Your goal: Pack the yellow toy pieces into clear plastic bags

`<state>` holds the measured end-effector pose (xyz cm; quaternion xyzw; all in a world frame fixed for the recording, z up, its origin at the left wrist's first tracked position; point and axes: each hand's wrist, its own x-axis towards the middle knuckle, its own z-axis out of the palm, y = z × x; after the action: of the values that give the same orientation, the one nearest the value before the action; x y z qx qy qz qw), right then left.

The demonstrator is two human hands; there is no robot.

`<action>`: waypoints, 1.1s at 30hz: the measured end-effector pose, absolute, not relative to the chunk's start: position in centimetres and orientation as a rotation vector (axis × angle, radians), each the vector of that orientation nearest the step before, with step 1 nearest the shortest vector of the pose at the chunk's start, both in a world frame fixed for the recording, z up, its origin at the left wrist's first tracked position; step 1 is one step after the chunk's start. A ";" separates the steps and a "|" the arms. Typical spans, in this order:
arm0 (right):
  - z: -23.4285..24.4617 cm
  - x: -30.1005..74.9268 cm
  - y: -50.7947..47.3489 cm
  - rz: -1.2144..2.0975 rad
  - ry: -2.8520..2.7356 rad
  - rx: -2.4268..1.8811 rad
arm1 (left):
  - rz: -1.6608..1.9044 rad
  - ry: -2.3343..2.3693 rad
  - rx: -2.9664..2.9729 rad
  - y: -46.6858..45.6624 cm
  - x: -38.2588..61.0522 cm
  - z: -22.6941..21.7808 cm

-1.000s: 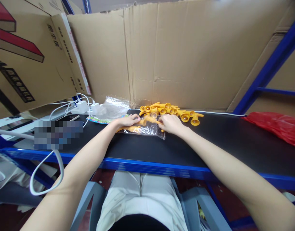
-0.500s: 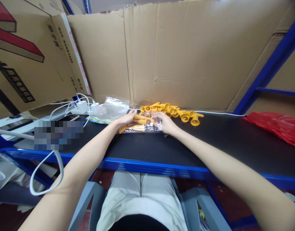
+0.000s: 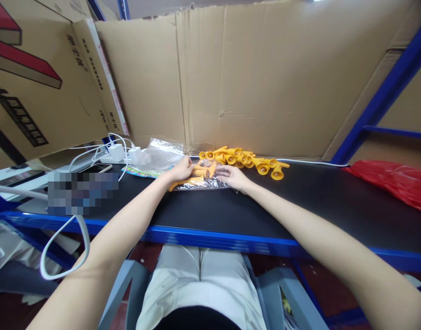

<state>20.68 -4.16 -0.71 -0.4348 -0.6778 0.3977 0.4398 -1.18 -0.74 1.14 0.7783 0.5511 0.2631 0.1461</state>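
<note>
Cardboard box (image 3: 41, 110), printed with red shapes and dark lettering, rises at the far left of the scene. In front of it, near the left end of the black tabletop (image 3: 265, 211), a pixelated patch (image 3: 83, 195) hides some item, and a white cable loop (image 3: 82, 224) hangs over the tabletop's near edge. Farther back, two white plugs (image 3: 117, 152) sit among thin white cords. Just to their right lies flat clear packaging (image 3: 164, 153) with a colourful strip along its near left side.

Next comes the left hand (image 3: 183, 169), bent narrow around the left part of a clear bag (image 3: 215, 184). The bag lies on the tabletop between both hands, yellow horn-shaped pieces (image 3: 188, 182) lying sideways inside it. The right hand (image 3: 233, 178) reaches in from the right, touching the bag's right part with its fingers stretched out and slightly parted; whether they grip the film I cannot tell.

Just beyond, on the far side, a loose pile of yellow horns (image 3: 239, 158) spreads rightward, flared ends mostly facing near, before a tall cardboard sheet (image 3: 265, 82). At the far right lies crumpled red plastic (image 3: 396, 181), near a slanting blue post (image 3: 382, 91).
</note>
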 end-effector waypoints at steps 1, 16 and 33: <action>-0.6 20.7 -4.2 0.897 -1.722 -1.113 | 0.730 1.594 2.287 -0.8 -1.1 1.2; 2.6 21.0 -7.2 0.348 -2.114 -1.426 | 0.415 1.398 2.428 -1.3 -1.4 1.3; 1.9 22.4 -5.6 -0.356 -2.304 -1.714 | 0.304 1.345 2.414 -0.8 -2.2 1.4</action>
<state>22.43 -5.62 1.92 -0.5879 -0.7901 -0.1221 0.1236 -2.18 -0.82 1.36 0.8541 0.4760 0.1077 0.1799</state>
